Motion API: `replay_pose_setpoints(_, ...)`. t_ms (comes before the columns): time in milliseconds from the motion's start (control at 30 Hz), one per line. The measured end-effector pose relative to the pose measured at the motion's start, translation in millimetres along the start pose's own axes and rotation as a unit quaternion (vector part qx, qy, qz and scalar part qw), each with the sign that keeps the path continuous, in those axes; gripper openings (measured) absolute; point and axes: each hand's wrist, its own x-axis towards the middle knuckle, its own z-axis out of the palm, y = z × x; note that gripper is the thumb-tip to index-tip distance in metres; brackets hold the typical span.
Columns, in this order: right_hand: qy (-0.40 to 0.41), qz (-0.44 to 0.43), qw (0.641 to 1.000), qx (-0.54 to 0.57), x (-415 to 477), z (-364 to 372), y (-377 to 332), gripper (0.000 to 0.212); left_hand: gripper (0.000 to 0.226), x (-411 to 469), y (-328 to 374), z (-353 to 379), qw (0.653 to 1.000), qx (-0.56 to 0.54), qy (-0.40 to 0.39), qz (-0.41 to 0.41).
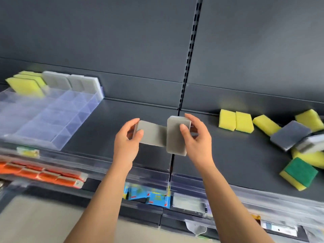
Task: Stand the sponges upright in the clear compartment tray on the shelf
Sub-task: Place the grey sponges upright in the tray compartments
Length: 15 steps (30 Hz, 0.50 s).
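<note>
- Dark grey shelf (108, 137) with a grey back panel.
- Clear tray (52, 116) on its left side.
- Left hand (126, 142) grips one grey sponge (152, 133).
- Right hand (196, 137) grips another grey sponge (176, 137).

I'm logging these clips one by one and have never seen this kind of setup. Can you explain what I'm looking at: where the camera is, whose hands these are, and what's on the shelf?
There is no machine here. A person works with bare hands, and the single picture comes from a camera worn on their head, looking forward and down. The left hand holds a grey sponge and the right hand a second grey sponge, fingers curled round the edges, above a dark shelf. At far left sits the clear compartment tray, with yellow sponges and pale grey sponges standing in its back row. At right lies a loose pile of yellow, grey and green-topped sponges.
</note>
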Motion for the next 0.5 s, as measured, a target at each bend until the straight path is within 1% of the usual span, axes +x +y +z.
replay_pose_setpoints(233,-0.028,-0.001,0.999,0.033,-24,112,-48,0.026,0.038,12,-10,-127,0.998,-0.007,0.065,-0.020)
replay_pose_setpoints(500,-0.057,-0.030,0.997,0.043,-52,238,-97,0.024,0.039,34,-20,-263,0.993,0.021,0.119,0.004)
